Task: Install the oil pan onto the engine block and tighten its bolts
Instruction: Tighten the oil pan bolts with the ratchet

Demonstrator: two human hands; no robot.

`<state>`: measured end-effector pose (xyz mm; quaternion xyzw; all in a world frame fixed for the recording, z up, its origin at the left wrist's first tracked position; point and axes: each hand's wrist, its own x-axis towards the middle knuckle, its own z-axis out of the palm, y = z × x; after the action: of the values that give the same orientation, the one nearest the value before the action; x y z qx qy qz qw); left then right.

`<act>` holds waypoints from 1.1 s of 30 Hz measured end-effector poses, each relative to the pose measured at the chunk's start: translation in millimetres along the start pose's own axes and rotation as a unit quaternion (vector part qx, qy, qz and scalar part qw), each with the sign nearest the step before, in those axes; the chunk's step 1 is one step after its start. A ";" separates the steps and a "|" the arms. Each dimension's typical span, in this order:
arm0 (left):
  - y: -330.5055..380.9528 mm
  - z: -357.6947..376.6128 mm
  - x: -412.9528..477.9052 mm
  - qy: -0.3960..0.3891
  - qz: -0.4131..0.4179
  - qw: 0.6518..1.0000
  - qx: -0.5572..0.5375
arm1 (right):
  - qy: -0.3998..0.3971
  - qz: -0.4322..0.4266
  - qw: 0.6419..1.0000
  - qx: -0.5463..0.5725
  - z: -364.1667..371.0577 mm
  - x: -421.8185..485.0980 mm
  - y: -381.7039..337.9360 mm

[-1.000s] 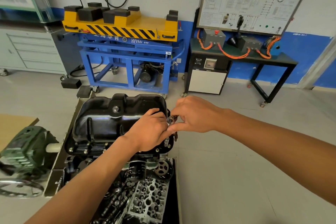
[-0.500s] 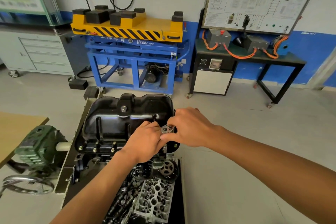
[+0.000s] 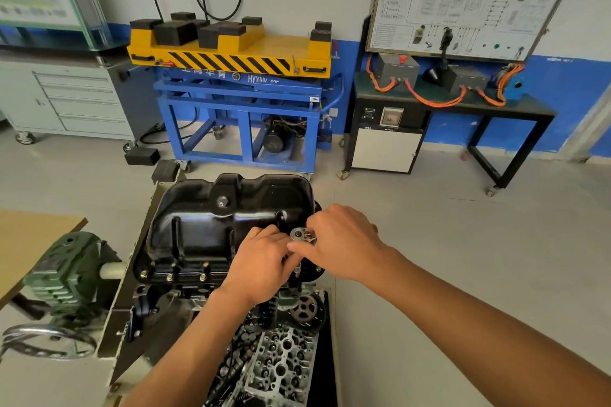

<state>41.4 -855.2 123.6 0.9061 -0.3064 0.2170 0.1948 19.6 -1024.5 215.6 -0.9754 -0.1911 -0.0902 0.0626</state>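
The black oil pan [image 3: 228,225] sits on the engine block [image 3: 185,287]. Three bolts [image 3: 170,277] show along the oil pan's near flange. At its near right corner one ratchet [image 3: 299,235] stands upright. The right hand [image 3: 344,241] pinches its head, and the left hand [image 3: 261,261] curls round its shaft. The oil pan looks like stiff, heavy steel, likely oily; it is best held by the flange.

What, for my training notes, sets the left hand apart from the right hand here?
The left hand sits lower, fingers curled round the shaft of the ratchet wrench; the right hand sits higher, pinching its head. The left hand overlaps the oil pan; the right hand lies mostly past its edge. Both hold the one wrench.
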 end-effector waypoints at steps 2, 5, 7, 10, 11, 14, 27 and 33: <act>5.6 2.9 -1.8 0.038 -0.037 0.998 -0.031 | -0.007 0.053 0.998 0.030 4.6 -2.9 -5.5; 19.5 10.7 -4.1 0.081 -0.110 0.984 -0.117 | -0.012 0.147 0.983 0.109 12.8 -6.9 -10.8; 31.5 16.3 -2.0 0.106 -0.162 0.958 -0.211 | -0.009 0.197 0.965 0.173 16.0 -7.0 -14.6; 42.5 26.6 0.1 0.155 -0.211 0.911 -0.318 | -0.013 0.223 0.948 0.229 15.5 -5.2 -20.2; 43.3 29.7 -1.1 0.160 -0.218 0.901 -0.340 | -0.020 0.223 0.945 0.238 14.7 -4.6 -20.0; 44.8 36.3 -2.5 0.157 -0.222 0.895 -0.354 | -0.048 0.212 0.954 0.205 9.8 -4.5 -14.0; 38.1 30.0 6.9 0.094 -0.195 0.896 -0.387 | 0.036 0.172 0.919 0.353 15.3 -36.3 48.4; 37.8 26.5 10.2 0.046 -0.182 0.903 -0.386 | 0.208 0.221 0.842 0.446 44.7 -26.9 54.7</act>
<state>31.9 -900.7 115.1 0.7894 -0.1864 0.0839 0.5789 23.0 -1077.5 161.8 -0.8169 0.0273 -0.1803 0.5471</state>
